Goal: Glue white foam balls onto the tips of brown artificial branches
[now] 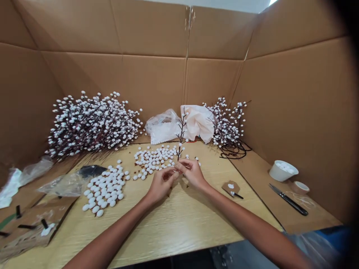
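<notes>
On the table [174, 224] in front of you, your left hand [161, 184] and right hand [193, 172] meet fingertip to fingertip. Each grip pinches the lower end of a thin dark twig [181, 136], which stands upright between them with a few white buds on it. A near pile [105, 188] of loose buds lies left of your hands, and a second pile [154, 158] just beyond them. Farther back, a big budded bunch [89, 121] lies at the left and a smaller bunch [228, 123] at the right, with a plastic bag [162, 127] between.
</notes>
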Demonstrator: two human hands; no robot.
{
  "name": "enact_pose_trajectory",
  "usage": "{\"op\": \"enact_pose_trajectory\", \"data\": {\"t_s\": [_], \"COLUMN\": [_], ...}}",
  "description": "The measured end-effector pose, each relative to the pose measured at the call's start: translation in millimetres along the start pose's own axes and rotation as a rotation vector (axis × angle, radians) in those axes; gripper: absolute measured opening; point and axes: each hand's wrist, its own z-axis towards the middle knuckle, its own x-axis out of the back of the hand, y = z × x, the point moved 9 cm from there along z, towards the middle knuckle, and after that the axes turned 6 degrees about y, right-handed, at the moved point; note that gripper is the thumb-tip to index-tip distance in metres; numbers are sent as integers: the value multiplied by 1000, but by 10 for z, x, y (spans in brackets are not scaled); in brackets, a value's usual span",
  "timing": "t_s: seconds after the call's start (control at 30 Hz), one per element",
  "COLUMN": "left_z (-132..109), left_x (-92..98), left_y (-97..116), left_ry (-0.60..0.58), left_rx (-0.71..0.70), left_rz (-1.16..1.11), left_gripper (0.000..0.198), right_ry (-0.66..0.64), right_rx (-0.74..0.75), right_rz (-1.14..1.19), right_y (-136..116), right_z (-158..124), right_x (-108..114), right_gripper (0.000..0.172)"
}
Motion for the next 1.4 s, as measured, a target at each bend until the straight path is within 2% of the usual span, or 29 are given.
{"op": "enact_pose_trajectory", "data": {"t_s": [0.13,0.33,0.6,1.03,1.4], "left_z": [-28,-81,-109,-118,-120], "left_x": [-11,13,34,46,45], "left_y": [33,43,148,183,183], "left_ry": [16,89,135,140,140], "left_rx": [-44,-35,-173,-256,-242], "left_rz": [36,39,71,111,144], "left_gripper": [28,28,23,15,14], "right_ry": [39,6,17,29,27], "right_rx": [4,41,71,126,161], "right_rz": [-54,-32,-43,-103,-134], "right_y": [13,-55,-117,-193,-228], "right_z": [-21,-72,-119,-151,-178], "right_x": [37,-15,-33,-39,-56], "right_gripper": [22,24,25,26,25]}}
